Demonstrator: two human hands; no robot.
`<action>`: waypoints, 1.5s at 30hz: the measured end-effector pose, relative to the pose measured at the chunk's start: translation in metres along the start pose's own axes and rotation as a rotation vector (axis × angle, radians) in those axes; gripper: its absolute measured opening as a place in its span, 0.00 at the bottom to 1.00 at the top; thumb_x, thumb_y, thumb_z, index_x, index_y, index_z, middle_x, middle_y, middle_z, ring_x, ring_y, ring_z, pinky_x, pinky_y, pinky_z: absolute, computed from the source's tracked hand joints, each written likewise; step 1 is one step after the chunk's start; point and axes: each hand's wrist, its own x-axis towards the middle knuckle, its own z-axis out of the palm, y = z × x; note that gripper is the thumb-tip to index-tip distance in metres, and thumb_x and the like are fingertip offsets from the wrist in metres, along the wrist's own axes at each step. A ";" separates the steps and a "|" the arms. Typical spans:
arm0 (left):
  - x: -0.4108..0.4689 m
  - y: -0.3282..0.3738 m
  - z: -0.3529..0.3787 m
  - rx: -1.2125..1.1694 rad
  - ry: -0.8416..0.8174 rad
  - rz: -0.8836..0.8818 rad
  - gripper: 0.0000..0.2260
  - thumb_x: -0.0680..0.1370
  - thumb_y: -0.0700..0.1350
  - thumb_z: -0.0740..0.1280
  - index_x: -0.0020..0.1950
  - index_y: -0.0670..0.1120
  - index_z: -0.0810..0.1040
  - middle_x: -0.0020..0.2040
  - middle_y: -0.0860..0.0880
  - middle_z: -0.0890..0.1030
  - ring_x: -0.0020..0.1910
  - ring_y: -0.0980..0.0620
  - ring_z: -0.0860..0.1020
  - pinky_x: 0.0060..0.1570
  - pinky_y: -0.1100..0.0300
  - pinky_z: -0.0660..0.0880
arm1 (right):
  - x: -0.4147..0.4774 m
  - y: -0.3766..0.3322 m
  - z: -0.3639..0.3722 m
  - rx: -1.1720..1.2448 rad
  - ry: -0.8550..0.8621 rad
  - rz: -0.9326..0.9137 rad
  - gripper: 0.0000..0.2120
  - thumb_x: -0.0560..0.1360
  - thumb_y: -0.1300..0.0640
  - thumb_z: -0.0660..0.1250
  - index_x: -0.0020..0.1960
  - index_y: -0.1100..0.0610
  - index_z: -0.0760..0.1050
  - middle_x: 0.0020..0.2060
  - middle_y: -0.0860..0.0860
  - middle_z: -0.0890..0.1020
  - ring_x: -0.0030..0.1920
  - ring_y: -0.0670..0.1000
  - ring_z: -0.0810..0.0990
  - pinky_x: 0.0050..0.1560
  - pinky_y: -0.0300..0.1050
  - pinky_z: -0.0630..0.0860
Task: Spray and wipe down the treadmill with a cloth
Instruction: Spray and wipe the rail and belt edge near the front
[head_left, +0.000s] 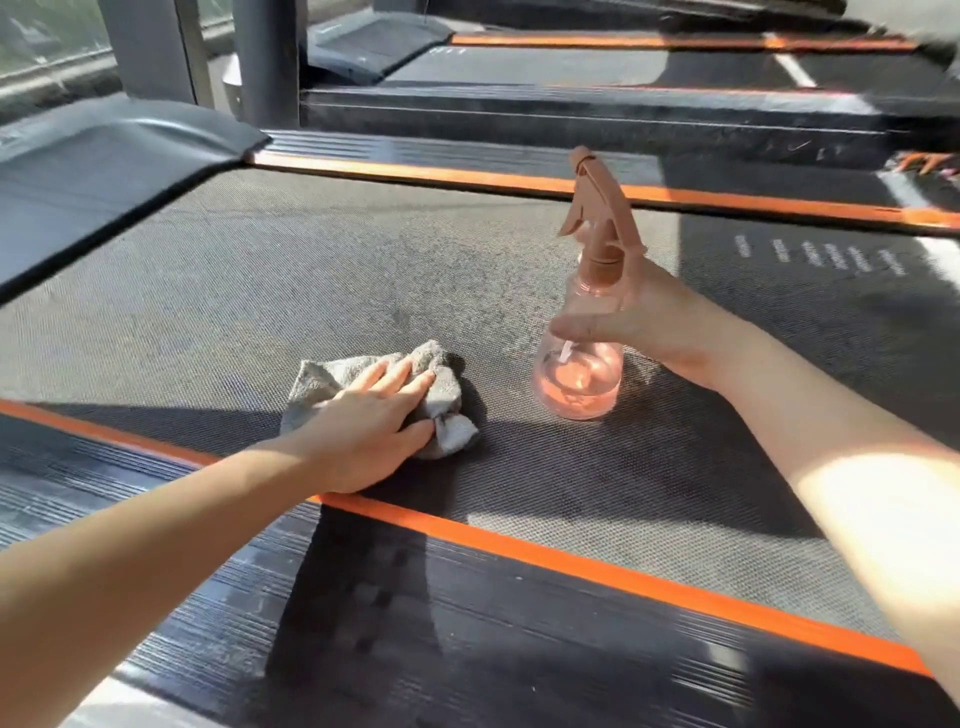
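Left hand (371, 431), fingers flat, presses grey cloth (441, 389) near treadmill belt's (260, 270) near edge; right hand (660, 322) grips pink spray bottle (582, 374) upright.

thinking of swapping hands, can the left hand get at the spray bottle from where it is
Probably yes: only bare belt lies between the left hand, flat on the cloth, and the spray bottle beside it. The right hand grips the bottle, though.
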 end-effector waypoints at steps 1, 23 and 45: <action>-0.002 0.004 0.000 -0.029 0.016 0.008 0.28 0.82 0.54 0.55 0.80 0.50 0.51 0.81 0.46 0.48 0.79 0.48 0.44 0.77 0.50 0.44 | 0.006 -0.003 0.005 0.014 0.054 -0.081 0.32 0.63 0.46 0.79 0.61 0.35 0.65 0.50 0.32 0.76 0.48 0.28 0.73 0.56 0.35 0.67; -0.065 -0.109 -0.042 -0.292 0.555 -0.563 0.09 0.78 0.38 0.60 0.45 0.44 0.79 0.39 0.43 0.80 0.38 0.43 0.77 0.34 0.57 0.67 | 0.061 -0.060 0.105 -0.767 -0.281 0.041 0.21 0.75 0.34 0.63 0.45 0.52 0.72 0.37 0.49 0.82 0.37 0.48 0.80 0.34 0.41 0.69; -0.088 -0.110 -0.029 -0.270 0.229 -0.259 0.19 0.72 0.35 0.66 0.59 0.50 0.83 0.63 0.56 0.80 0.63 0.54 0.76 0.67 0.60 0.68 | 0.065 -0.051 0.150 -1.235 -0.220 -0.439 0.21 0.82 0.44 0.52 0.34 0.53 0.63 0.30 0.48 0.69 0.28 0.47 0.66 0.32 0.43 0.66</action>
